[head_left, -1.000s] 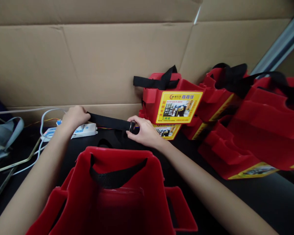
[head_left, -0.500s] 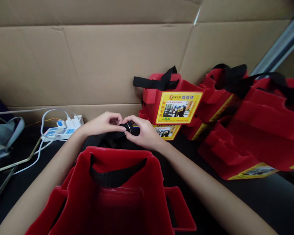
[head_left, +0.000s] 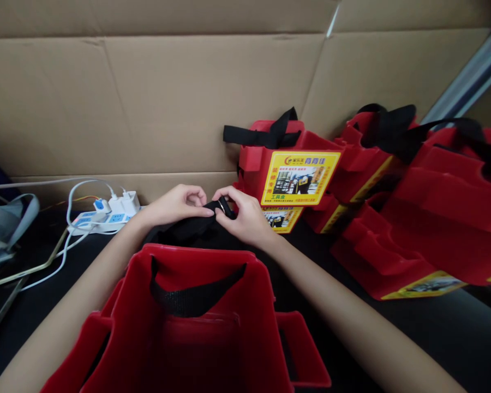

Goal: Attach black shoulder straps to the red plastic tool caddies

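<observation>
Both my hands are just beyond the far rim of a red plastic tool box (head_left: 200, 349), which opens toward me. A black webbing strap (head_left: 196, 224) is pinched by my left hand (head_left: 184, 203), thumb on top. My right hand (head_left: 245, 214) grips a buckle (head_left: 222, 205) with a shiny metal edge, where the strap meets it; the fingers partly hide it. Another stretch of black webbing (head_left: 188, 299) hangs across the inner far wall of the box, through slots on both sides.
Several red tool boxes (head_left: 251, 169) with yellow labels and black straps are stacked at the right. A white power strip (head_left: 106, 218) with cables lies at the left beside a plastic bag (head_left: 0, 229). Cardboard (head_left: 167, 103) stands behind the black table surface (head_left: 413, 327).
Both hands have shifted slightly right with the buckle. More of the strap now shows between my left hand and the box rim.
</observation>
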The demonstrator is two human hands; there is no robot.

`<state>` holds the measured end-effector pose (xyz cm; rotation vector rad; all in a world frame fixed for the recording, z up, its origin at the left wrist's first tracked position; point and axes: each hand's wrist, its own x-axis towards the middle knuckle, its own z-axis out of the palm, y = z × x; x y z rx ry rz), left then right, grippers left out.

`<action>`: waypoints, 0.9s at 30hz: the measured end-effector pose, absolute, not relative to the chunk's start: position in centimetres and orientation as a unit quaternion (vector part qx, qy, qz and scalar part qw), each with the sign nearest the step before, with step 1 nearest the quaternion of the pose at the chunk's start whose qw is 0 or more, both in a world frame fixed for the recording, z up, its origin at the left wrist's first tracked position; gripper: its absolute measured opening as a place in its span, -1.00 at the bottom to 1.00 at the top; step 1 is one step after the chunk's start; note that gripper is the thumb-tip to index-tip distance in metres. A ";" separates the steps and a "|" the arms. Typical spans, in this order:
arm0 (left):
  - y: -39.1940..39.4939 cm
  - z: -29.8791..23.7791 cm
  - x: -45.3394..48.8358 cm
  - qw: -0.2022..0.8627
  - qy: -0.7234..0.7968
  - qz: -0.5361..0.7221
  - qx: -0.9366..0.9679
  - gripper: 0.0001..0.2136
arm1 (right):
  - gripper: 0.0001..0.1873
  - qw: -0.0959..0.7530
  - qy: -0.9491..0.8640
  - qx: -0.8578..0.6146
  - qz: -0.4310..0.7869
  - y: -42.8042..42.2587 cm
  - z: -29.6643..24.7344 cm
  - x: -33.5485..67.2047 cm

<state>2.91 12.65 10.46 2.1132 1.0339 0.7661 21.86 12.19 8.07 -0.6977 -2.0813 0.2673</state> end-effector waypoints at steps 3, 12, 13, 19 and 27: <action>12.5 10.6 3.0 0.341 0.393 0.281 0.806 -0.75 | -0.89 0.463 -0.832 -0.289 0.103 12.4 8.2 21.9; 11.2 11.7 2.5 0.409 0.357 0.262 0.798 -0.86 | -0.78 0.439 -0.821 -0.171 0.322 13.2 7.1 22.1; 11.2 11.7 2.2 0.425 0.357 0.253 0.792 -0.85 | -0.75 0.441 -0.815 -0.163 0.339 13.3 6.9 22.0; 11.3 11.8 1.8 0.419 0.337 0.263 0.801 -0.84 | -0.65 0.436 -0.818 -0.146 0.346 13.7 6.0 21.3; 11.8 11.5 1.6 0.377 0.379 0.228 0.814 -0.83 | -0.78 0.418 -0.819 -0.229 0.319 13.6 5.9 21.7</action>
